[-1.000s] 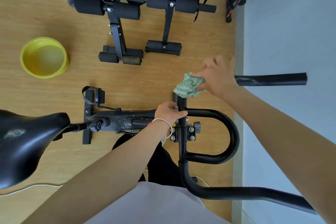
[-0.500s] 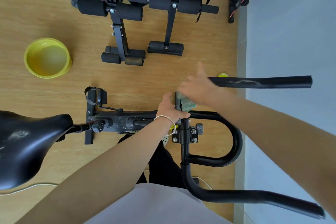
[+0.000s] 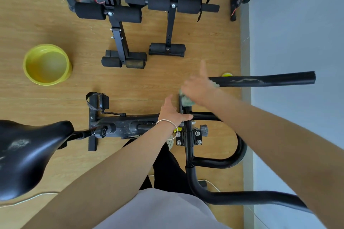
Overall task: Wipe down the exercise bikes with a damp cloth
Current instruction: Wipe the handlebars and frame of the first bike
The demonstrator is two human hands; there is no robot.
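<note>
Container: one yellow bowl (image 3: 46, 82) stands on the wooden floor (image 3: 37, 15), well to the left of the exercise bike (image 3: 130, 124) and apart from it. Its inside shows yellow with a duller round patch in the middle. I cannot tell whether that is water.

Task item: the cloth (image 3: 186, 101), green and pale, sits bunched at the top of the bike's upright post (image 3: 188, 130), under my right hand (image 3: 199, 91).

Right hand: the arm reaches in from the lower right, across the looped bar. The hand is blurred. It holds the cloth against the post top, palm down over it, with the thumb standing up and away from the other fingers. A scrap of cloth also shows at the far side of the hand, touching the inner end of the long handlebar grip (image 3: 264, 80). How the fingers lie round the cloth I cannot tell in detail.

Left hand: my left hand (image 3: 173, 111) rests on the frame just beside the post, below the cloth. The fingers point forward and look fairly straight, and the thumb lies spread across the post. It carries nothing. A thin bracelet (image 3: 167, 123) circles the wrist.

The saddle (image 3: 28, 154) is at the lower left.
</note>
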